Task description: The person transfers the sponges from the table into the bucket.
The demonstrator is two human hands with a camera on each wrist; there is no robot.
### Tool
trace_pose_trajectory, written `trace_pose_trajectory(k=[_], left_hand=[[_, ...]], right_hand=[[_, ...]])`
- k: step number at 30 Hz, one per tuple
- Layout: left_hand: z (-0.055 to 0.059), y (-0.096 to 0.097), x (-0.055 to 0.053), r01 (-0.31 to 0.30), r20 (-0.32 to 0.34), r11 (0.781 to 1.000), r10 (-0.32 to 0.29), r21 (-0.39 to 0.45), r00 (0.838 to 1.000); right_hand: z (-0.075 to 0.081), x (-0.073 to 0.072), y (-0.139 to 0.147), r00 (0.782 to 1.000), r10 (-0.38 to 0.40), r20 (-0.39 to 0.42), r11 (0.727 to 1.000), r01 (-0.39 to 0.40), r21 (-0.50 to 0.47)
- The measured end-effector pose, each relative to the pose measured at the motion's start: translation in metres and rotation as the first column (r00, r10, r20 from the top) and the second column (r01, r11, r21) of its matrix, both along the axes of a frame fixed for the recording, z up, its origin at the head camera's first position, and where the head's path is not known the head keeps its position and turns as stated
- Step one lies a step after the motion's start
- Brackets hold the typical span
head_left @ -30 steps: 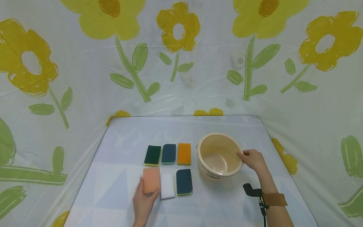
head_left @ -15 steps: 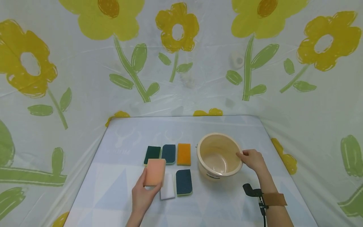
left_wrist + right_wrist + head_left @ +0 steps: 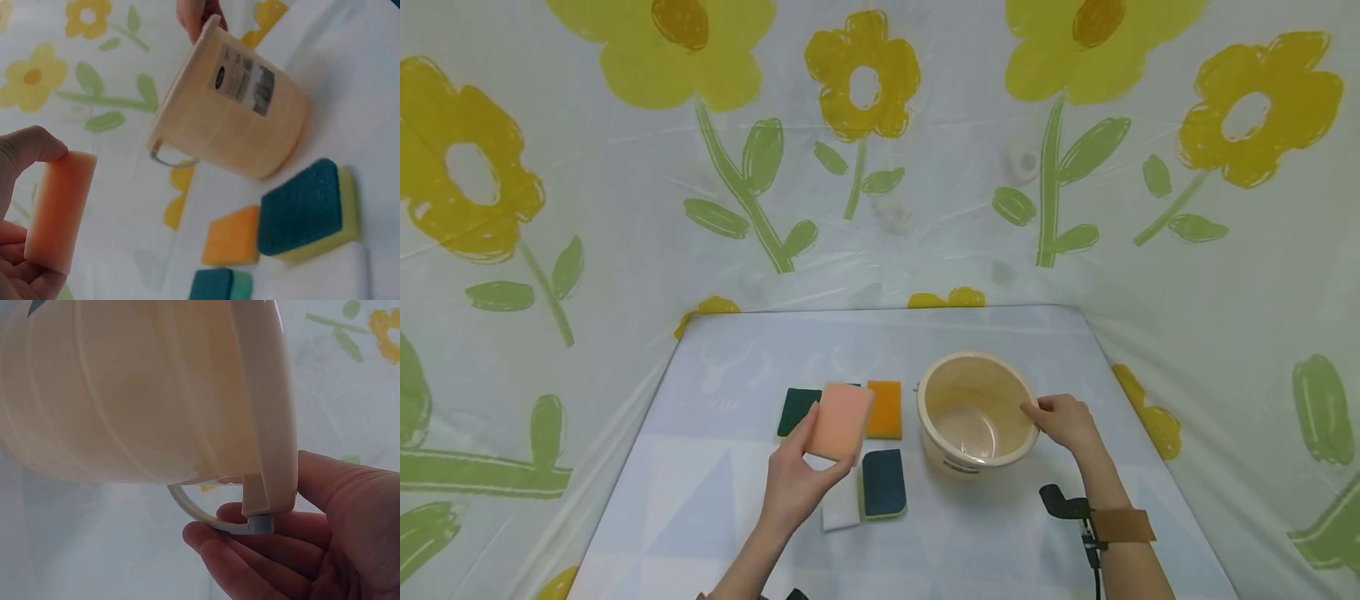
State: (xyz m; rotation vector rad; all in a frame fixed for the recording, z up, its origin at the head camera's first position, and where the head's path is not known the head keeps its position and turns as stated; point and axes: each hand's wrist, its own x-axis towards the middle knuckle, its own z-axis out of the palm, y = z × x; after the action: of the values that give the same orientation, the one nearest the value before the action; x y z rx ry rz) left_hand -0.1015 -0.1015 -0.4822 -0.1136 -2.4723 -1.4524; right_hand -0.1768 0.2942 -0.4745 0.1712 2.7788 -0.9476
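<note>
A peach-orange sponge (image 3: 841,421) is pinched between the thumb and fingers of my left hand (image 3: 797,483), lifted above the other sponges. In the left wrist view the same sponge (image 3: 61,212) shows its narrow side. My right hand (image 3: 1063,421) grips the rim of a cream bucket (image 3: 936,446) at its right side, thumb on the outer edge. The right wrist view has the fingers curled under the rim by the handle's end (image 3: 259,524). Inside, the bucket shows only its bare bottom.
On the table lie a dark green sponge (image 3: 797,410), an orange sponge (image 3: 884,410), a dark blue scrub sponge (image 3: 884,483) and a white sponge (image 3: 841,510). Another blue sponge is mostly hidden behind the held one. A flowered cloth (image 3: 940,208) hangs behind the table.
My left hand has picked up the peach-orange sponge from the front left and carried it up and to the right. My right hand stays on the bucket rim.
</note>
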Motion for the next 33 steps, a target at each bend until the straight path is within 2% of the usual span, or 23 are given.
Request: trace_pose_trajectory(k=[7,15,19,27,33], left_hand=[[0.011,0.011,-0.013,0.085,-0.042,0.996,-0.086,-0.020,0.995],[0.020,0.021,-0.021,0.153,-0.023,0.988,-0.153,-0.023,0.988],[0.024,0.026,-0.028,0.202,-0.033,0.979,-0.203,-0.032,0.979],[0.031,0.045,-0.044,0.268,-0.069,0.957,-0.276,-0.112,0.959],[0.034,0.060,-0.056,0.338,-0.016,0.933,-0.343,-0.119,0.939]], right_hand=[[-0.001,-0.001,0.001,1.000,-0.002,0.001,1.000,0.002,0.004],[0.000,-0.001,0.002,1.000,-0.010,0.006,1.000,0.010,-0.007],[0.000,-0.001,0.002,1.000,-0.013,0.010,1.000,0.013,-0.007],[-0.001,-0.002,0.002,1.000,-0.012,0.009,1.000,0.012,-0.004],[-0.003,-0.002,0.002,1.000,-0.019,0.011,1.000,0.019,-0.005]])
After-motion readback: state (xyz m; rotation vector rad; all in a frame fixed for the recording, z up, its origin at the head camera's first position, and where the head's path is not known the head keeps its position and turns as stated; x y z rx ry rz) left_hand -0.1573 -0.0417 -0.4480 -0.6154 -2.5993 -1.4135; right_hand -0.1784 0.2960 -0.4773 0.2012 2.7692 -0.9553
